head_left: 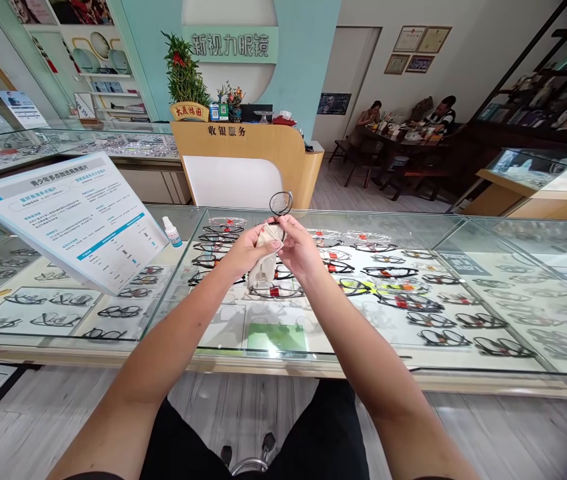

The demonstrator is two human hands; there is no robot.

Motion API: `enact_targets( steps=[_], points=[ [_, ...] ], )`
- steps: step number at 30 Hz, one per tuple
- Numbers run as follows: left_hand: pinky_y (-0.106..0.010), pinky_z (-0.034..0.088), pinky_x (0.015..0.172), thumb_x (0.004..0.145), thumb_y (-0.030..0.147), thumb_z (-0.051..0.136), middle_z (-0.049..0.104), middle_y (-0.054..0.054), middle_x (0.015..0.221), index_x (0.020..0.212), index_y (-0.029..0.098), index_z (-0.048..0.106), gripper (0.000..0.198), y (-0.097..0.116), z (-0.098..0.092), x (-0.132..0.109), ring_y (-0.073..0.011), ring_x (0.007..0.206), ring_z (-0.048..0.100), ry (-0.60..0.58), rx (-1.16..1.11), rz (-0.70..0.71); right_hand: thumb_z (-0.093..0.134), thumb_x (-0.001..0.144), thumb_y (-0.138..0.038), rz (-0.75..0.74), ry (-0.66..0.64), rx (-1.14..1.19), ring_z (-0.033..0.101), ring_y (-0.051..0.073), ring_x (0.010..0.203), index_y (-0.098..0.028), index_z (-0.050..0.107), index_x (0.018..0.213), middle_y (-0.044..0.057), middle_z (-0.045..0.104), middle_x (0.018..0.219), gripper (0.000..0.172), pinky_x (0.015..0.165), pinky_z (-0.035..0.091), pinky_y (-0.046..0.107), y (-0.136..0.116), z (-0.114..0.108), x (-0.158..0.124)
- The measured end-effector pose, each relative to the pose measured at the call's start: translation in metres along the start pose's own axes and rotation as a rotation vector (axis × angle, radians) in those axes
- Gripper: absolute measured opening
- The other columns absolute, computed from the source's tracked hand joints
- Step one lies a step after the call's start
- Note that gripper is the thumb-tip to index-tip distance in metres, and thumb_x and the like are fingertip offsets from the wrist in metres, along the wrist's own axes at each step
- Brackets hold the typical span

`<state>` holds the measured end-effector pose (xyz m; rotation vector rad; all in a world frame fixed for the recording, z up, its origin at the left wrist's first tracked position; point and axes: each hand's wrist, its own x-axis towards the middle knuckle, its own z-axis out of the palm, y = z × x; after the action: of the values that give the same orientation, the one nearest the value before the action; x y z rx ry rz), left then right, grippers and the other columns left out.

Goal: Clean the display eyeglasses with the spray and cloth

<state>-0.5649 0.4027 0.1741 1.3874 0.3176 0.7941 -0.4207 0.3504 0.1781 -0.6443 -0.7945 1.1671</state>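
Note:
A pair of eyeglasses (281, 203) with a dark round frame is held up above the glass counter, one lens standing clear above my fingers. My right hand (299, 245) grips the glasses near their middle. Bunched in my left hand (251, 250) is a pale beige cleaning cloth (263, 268), which hangs down below the fingers and is pressed around the nearer lens. Most of that lens is hidden by cloth and fingers. Both hands are closed and meet in front of me.
Under the glass counter top (223, 343) lie rows of eyeglasses (391, 272). A small white spray bottle (172, 233) stands left of my hands, beside a tilted printed sign (78, 217). Beyond is a wooden cashier desk (243, 153). Two people sit at a table (403, 137) at the back right.

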Motion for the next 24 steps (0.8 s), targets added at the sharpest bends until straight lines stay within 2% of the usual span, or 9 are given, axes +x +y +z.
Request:
enact_targets(
  steps=[3,6,9,12,15,18,21,24],
  points=[
    [-0.027,0.049,0.075,0.067,0.051,0.108,0.076,0.0,0.088,0.115,0.018,0.073,0.068,-0.005,0.001,0.002,-0.0149,0.076,0.063,0.055,0.021,0.053,0.104,0.069,-0.049,-0.006,-0.023,0.043,0.042,0.008,0.054,-0.025,0.069,0.083,-0.002,0.082,0.099,0.045,0.044,0.042,0.024,0.0,0.004,-0.001],
    [-0.027,0.045,0.069,0.07,0.056,0.105,0.071,0.001,0.08,0.107,0.018,0.072,0.063,-0.008,0.002,0.003,-0.0131,0.069,0.058,0.106,0.026,0.082,0.106,0.067,-0.048,-0.037,-0.029,0.039,0.053,0.011,0.062,-0.025,0.069,0.079,-0.001,0.081,0.096,0.045,0.049,0.047,0.025,0.0,0.009,-0.004],
    [-0.027,0.041,0.063,0.068,0.06,0.105,0.07,0.001,0.076,0.1,0.019,0.072,0.062,-0.008,0.004,0.003,-0.012,0.064,0.054,0.168,0.022,0.096,0.104,0.069,-0.048,-0.068,-0.029,0.006,0.063,0.014,0.073,-0.025,0.067,0.079,0.001,0.082,0.101,0.044,0.053,0.047,0.026,-0.001,0.014,-0.007],
    [-0.027,0.042,0.064,0.065,0.063,0.106,0.071,0.001,0.076,0.097,0.018,0.072,0.065,-0.006,0.005,0.003,-0.0133,0.066,0.058,0.19,-0.011,0.087,0.102,0.071,-0.048,-0.073,-0.018,-0.031,0.065,0.015,0.078,-0.026,0.066,0.08,0.001,0.082,0.101,0.043,0.057,0.046,0.026,-0.002,0.017,-0.01],
    [-0.027,0.044,0.067,0.061,0.059,0.109,0.07,0.001,0.075,0.09,0.017,0.072,0.063,-0.004,0.004,0.003,-0.0133,0.069,0.059,0.185,-0.062,0.087,0.1,0.074,-0.049,-0.113,-0.012,-0.064,0.068,0.017,0.085,-0.026,0.067,0.081,0.0,0.081,0.098,0.041,0.073,0.054,0.028,-0.002,0.02,-0.013],
    [-0.026,0.041,0.064,0.058,0.056,0.111,0.067,0.003,0.072,0.086,0.016,0.072,0.062,-0.005,0.001,0.004,-0.0105,0.064,0.053,0.192,-0.086,0.064,0.098,0.076,-0.05,-0.138,-0.011,-0.085,0.072,0.019,0.092,-0.027,0.068,0.083,0.0,0.081,0.096,0.039,0.087,0.057,0.031,-0.002,0.022,-0.015],
    [-0.025,0.041,0.063,0.058,0.057,0.111,0.065,0.004,0.072,0.086,0.016,0.072,0.063,-0.007,-0.002,0.005,-0.01,0.064,0.053,0.193,-0.067,0.072,0.097,0.076,-0.051,-0.128,0.006,-0.09,0.072,0.02,0.096,-0.027,0.068,0.084,0.0,0.081,0.097,0.038,0.085,0.056,0.03,-0.002,0.021,-0.014],
    [-0.026,0.044,0.065,0.065,0.066,0.106,0.067,0.002,0.074,0.087,0.017,0.071,0.064,-0.009,-0.003,0.006,-0.0114,0.066,0.057,0.185,-0.031,0.101,0.097,0.075,-0.052,-0.108,0.043,-0.087,0.072,0.019,0.096,-0.027,0.07,0.087,0.002,0.081,0.099,0.039,0.072,0.051,0.027,-0.002,0.019,-0.011]
  ],
)
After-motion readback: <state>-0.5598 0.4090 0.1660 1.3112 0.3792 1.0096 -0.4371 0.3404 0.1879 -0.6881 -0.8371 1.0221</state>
